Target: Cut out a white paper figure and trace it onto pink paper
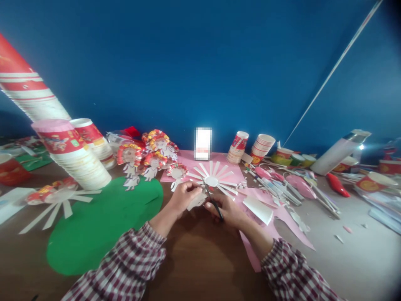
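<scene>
In the middle of the view, my left hand (pixel 184 195) pinches a small white paper piece (pixel 196 202), whose outline is partly hidden by the fingers. My right hand (pixel 228 210) grips a pair of scissors (pixel 215 204) with dark handles, the blades pointing at the paper. Whether the blades are parted is too blurred to tell. Just beyond both hands lies a paper cup cut into flat, spread strips (pixel 211 181), resting on a pink sheet (pixel 184 161). A curved white piece of cup wall (pixel 258 210) lies to the right of my right hand.
A green sheet (pixel 106 225) covers the table's left side, with tall stacks of paper cups (pixel 78 156) behind it. Several lion-like paper figures (pixel 153 161) stand at the back. Markers, scraps and a white bottle (pixel 338 152) crowd the right. A blue wall (pixel 200 62) rises behind.
</scene>
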A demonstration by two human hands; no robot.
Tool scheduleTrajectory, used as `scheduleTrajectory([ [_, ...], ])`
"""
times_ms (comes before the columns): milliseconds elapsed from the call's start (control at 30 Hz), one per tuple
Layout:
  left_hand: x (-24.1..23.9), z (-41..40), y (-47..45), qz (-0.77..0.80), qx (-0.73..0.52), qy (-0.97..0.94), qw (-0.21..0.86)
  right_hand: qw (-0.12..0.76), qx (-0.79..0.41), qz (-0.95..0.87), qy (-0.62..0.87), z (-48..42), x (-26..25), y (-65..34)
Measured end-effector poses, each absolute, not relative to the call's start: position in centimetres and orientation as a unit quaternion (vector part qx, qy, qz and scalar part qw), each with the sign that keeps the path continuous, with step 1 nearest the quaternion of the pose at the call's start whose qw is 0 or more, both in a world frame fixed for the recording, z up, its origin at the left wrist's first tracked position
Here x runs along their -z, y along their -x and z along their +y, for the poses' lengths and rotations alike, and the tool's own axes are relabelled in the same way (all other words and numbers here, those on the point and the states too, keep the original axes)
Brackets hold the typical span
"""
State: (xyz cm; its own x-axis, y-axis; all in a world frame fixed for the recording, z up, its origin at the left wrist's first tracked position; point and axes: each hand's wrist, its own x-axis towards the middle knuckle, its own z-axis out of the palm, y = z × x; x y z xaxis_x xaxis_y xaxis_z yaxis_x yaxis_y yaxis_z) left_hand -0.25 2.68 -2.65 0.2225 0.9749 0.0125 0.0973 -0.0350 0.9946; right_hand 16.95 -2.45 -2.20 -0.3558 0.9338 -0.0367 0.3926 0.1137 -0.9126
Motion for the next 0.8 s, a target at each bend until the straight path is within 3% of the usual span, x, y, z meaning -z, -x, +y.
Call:
scheduleTrajectory([
  [167,3.0,2.9,0.47,0.449,-0.424,-0.63,0.471,0.294,-0.466,-0.677,0.488,-2.48,2.1,-17.02],
  [800,2.78,2.88,0.57,0.449,-0.42,-0.64,0.46,0.295,-0.461,-0.684,0.483,-2.52,2.0,-16.92],
])
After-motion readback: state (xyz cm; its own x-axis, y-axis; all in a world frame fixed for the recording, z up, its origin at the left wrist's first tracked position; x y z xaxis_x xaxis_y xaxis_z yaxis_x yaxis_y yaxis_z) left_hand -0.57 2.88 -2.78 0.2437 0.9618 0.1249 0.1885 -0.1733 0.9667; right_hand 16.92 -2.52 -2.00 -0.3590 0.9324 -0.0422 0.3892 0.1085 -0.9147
